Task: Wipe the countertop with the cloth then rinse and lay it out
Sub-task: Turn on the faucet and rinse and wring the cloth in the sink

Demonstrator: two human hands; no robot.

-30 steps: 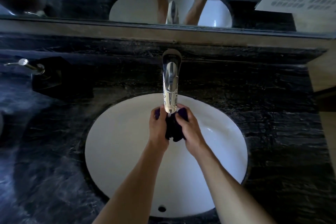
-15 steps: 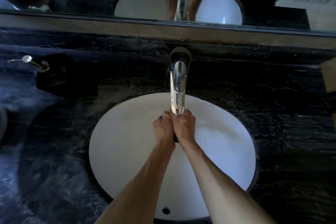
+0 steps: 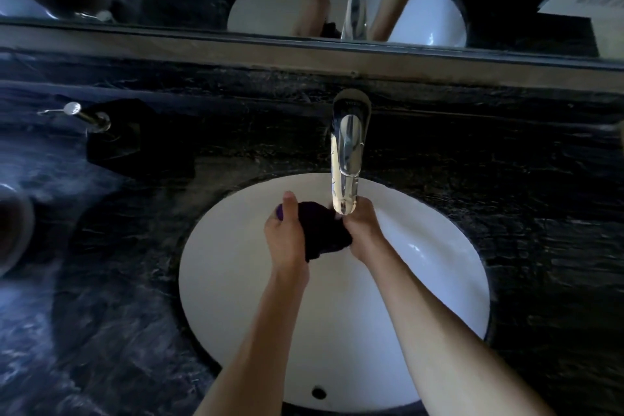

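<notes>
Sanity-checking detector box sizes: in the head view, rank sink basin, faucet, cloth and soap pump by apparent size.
1. Sink basin, by far the largest.
2. Faucet.
3. Cloth, bunched between the hands and partly hidden, so its place against the faucet is unsure.
4. Soap pump, smallest.

Both forearms are bare all the way from the bottom edge of the view up to the wrists, with no sleeve or cuff showing on either one. The left hand (image 3: 285, 240) and the right hand (image 3: 366, 233) are bare too, without gloves. The wrists carry no watch or band, and the fingers that show have no rings. The dim light keeps finer detail, such as the nails, from being made out.
</notes>
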